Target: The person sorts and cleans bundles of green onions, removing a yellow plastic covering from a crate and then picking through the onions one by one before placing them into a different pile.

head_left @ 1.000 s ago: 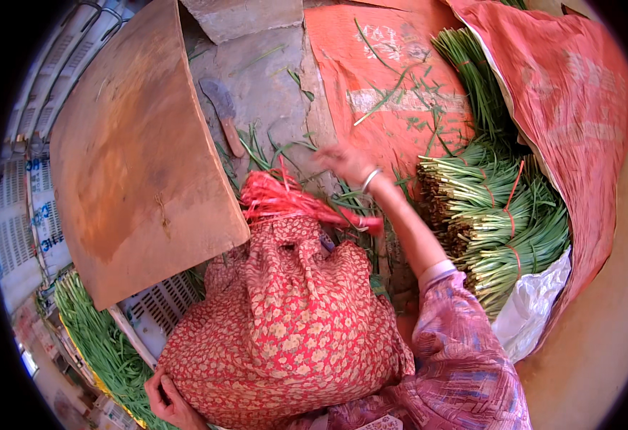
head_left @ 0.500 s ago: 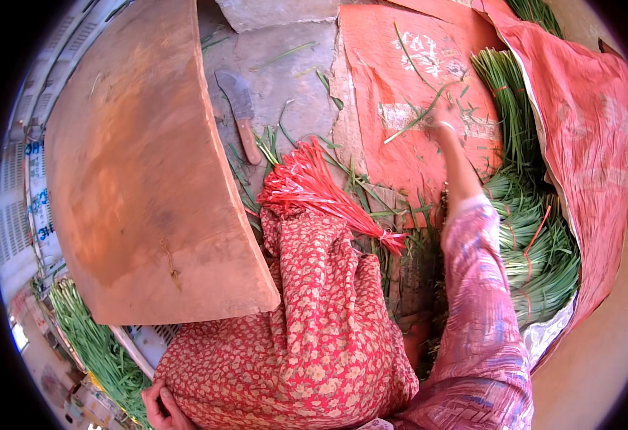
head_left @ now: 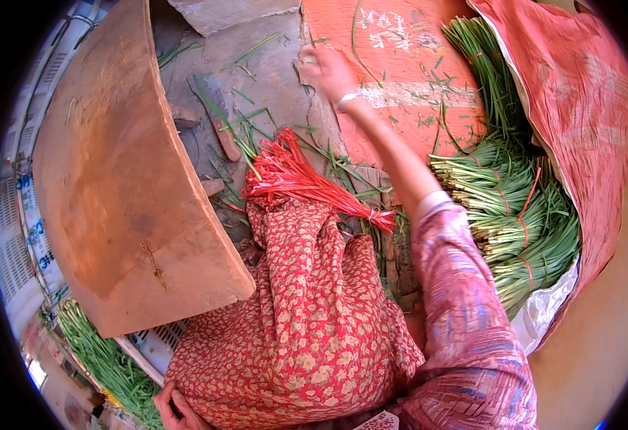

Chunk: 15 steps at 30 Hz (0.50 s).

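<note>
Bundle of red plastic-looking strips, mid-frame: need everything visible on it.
The bundle of glossy red plastic-looking strips is made of many thin strands, fanned loose at the left and gathered narrow at the right, where a pale band seems to cinch it before a short tuft. It lies slanting down to the right, against the upper end of the red floral cloth; green stalks meet its left side. The left hand and right hand are clear of it.
</note>
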Available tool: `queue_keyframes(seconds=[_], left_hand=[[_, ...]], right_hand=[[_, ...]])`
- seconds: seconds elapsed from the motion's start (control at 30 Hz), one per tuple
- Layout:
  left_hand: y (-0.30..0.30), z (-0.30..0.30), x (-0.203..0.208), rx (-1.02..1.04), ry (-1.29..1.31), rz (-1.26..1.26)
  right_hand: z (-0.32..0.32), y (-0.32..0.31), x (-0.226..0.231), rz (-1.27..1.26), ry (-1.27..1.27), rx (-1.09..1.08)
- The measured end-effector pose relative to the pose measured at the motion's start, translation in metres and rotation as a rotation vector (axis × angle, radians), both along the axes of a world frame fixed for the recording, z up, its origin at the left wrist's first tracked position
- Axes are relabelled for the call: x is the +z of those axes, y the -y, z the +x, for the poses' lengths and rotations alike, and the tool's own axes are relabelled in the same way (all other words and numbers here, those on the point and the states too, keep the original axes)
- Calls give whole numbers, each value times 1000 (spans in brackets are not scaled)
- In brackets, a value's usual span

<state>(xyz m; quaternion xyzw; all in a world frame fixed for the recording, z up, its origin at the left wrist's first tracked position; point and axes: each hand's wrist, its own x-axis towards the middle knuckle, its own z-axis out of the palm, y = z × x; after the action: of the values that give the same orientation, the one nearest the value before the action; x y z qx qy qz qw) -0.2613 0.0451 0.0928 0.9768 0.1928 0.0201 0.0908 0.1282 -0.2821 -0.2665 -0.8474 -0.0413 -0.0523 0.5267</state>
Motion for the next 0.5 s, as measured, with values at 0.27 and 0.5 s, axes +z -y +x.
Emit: queue_keyframes(seconds=[0.27,0.5], left_hand=[[-31,-12,-12,95,-28,-201],[-25,-13,-8,146,-26,-135]], right_hand=[[-116,294,-105,-639,-890,-1044],[-29,41,-99,-784,-472,50]])
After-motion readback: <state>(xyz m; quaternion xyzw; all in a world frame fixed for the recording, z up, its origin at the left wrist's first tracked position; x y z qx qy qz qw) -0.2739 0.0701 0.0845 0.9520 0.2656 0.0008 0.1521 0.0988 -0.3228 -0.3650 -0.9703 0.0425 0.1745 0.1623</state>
